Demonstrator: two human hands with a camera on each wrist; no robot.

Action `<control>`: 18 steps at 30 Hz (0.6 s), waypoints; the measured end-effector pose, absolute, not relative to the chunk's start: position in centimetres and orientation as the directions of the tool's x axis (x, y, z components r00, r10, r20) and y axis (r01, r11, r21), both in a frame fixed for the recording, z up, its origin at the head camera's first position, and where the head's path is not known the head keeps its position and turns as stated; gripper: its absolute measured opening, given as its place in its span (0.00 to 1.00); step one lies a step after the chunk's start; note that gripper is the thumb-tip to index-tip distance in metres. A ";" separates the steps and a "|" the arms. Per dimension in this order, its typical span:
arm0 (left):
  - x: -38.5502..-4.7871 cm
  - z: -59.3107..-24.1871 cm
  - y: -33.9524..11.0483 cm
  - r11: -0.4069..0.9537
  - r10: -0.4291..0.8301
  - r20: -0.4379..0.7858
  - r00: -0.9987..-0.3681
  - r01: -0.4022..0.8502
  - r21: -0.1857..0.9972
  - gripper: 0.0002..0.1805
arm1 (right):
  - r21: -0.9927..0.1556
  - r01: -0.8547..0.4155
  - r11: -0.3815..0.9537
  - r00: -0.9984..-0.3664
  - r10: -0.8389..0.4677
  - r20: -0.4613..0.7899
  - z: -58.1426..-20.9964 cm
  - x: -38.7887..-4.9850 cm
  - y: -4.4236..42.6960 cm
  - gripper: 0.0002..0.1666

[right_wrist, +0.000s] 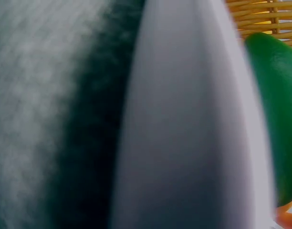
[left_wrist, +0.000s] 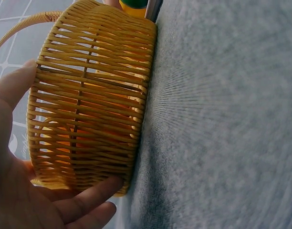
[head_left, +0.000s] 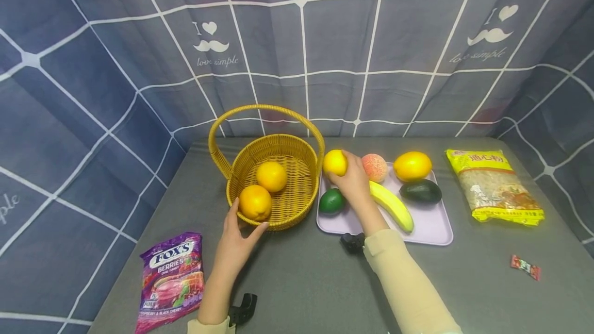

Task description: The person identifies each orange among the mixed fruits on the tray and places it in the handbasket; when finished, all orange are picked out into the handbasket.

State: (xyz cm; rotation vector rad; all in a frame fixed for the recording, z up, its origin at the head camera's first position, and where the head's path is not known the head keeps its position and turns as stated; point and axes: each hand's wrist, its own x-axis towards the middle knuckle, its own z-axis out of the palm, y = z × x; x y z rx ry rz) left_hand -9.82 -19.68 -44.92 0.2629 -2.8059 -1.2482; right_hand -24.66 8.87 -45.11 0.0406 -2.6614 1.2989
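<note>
Two orange fruits (head_left: 271, 177) lie in the left part of the yellow wicker basket (head_left: 303, 140) (left_wrist: 88, 105). At its near-left rim my left hand (head_left: 234, 246) (left_wrist: 22, 191) holds the basket, thumb and fingers spread along the wall. My right hand (head_left: 353, 182) grips a yellow fruit (head_left: 334, 163) at the back-left corner of the lilac tray (head_left: 433, 231) (right_wrist: 184, 119). Just in front of that hand lies a green fruit (head_left: 331, 201) (right_wrist: 279, 105); a banana (head_left: 394, 207) is to its right. The right wrist view barely shows the right hand.
Also on the tray are a peach (head_left: 374, 167), another yellow fruit (head_left: 412, 166) and a dark avocado (head_left: 421, 191). A yellow food bag (head_left: 494, 184) and a small wrapped candy (head_left: 526, 267) lie to the right, a purple candy bag (head_left: 171, 280) at the front left.
</note>
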 end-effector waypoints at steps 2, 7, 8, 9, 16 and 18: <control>-9.8 -45.0 -19.7 0.658 -0.177 -0.014 -0.984 -0.129 0.742 0.58 | -0.774 -0.104 0.624 -0.982 0.061 0.181 -45.1 -24.6 8.8 0.46; -9.9 -45.0 -19.7 0.650 -0.175 -0.014 -0.984 -0.126 0.749 0.58 | -0.771 -0.106 0.628 -0.979 0.070 0.191 -45.1 -24.5 8.8 0.45; -9.9 -45.0 -19.7 0.648 -0.174 -0.014 -0.985 -0.125 0.751 0.58 | -0.773 -0.105 0.626 -0.979 0.072 0.191 -45.1 -24.5 8.8 0.45; -9.9 -45.0 -19.7 0.647 -0.174 -0.015 -0.985 -0.126 0.752 0.58 | -0.775 -0.104 0.623 -0.979 0.074 0.191 -45.2 -24.5 8.8 0.45; -9.9 -45.0 -19.7 0.651 -0.174 -0.014 -0.985 -0.126 0.749 0.57 | -0.820 -0.112 0.562 -0.974 0.101 0.202 -44.7 -24.1 9.0 0.46; -9.9 -45.0 -19.7 0.653 -0.176 -0.013 -0.984 -0.127 0.747 0.57 | -0.833 -0.124 0.539 -0.970 0.110 0.215 -44.3 -24.0 9.1 0.45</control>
